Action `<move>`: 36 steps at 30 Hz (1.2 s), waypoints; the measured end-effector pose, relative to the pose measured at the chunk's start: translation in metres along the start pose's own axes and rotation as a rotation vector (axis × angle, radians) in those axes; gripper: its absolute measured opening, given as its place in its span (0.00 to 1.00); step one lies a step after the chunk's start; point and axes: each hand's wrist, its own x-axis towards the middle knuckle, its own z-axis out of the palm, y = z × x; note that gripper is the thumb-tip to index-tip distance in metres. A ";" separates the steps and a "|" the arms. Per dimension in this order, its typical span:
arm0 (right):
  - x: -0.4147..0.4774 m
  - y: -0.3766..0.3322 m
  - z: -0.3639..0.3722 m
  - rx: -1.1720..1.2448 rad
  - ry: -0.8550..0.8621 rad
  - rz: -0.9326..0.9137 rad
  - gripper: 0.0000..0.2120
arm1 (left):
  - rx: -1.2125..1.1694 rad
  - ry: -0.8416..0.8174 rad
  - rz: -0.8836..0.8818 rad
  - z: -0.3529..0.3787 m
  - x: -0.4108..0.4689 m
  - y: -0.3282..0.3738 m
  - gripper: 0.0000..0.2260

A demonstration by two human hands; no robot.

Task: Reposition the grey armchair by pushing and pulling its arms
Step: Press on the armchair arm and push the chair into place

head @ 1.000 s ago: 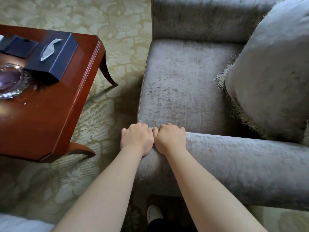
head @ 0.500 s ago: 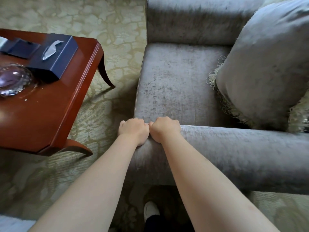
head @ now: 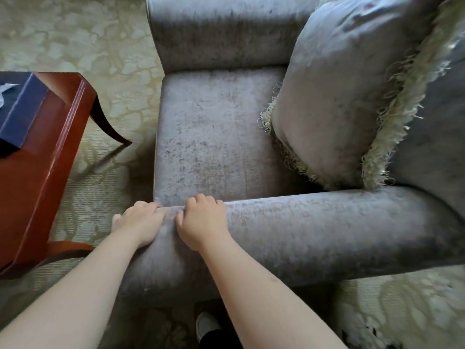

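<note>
Grey armchair [head: 214, 137]: seen from above in the head view. It stands on the carpet to the right of the table, apart from it, and fills the middle and right of the frame.
Upholstery: grey velvet-like pile mottled with darker rubbed patches, on a flat squarish seat with rounded roll arms.
Near arm [head: 327, 227]: a thick padded cylinder lying across the lower frame.
Left hand [head: 141, 222]: on the arm's front end, fingers curled over its top in a grip. The fingertips are blurred, so how far they wrap is unclear.
Right hand [head: 201, 222]: just beside the left and not touching it, fingers hooked over the arm's inner ridge and clenched on it.
Cushion [head: 334, 96]: grey and sheeny with a pale looped fringe, propped on the seat's back corner.
Table [head: 37, 172]: glossy red-brown wood with a curved dark leg.
Blue box [head: 20, 112]: on the table.
Carpet [head: 75, 41]: pale green-gold with a leafy pattern.
</note>
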 end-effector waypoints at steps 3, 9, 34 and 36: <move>-0.023 0.063 -0.028 -0.053 0.071 -0.010 0.15 | 0.050 -0.015 -0.227 -0.008 -0.003 0.049 0.23; -0.081 0.260 -0.112 -0.283 0.162 0.348 0.12 | -0.005 0.092 0.164 0.007 -0.034 0.255 0.23; -0.046 0.384 -0.150 -0.148 -0.191 0.383 0.18 | -0.041 0.119 0.424 0.044 -0.049 0.443 0.19; -0.050 0.380 -0.153 -0.149 -0.177 0.374 0.18 | -0.024 0.101 0.434 0.044 -0.051 0.442 0.19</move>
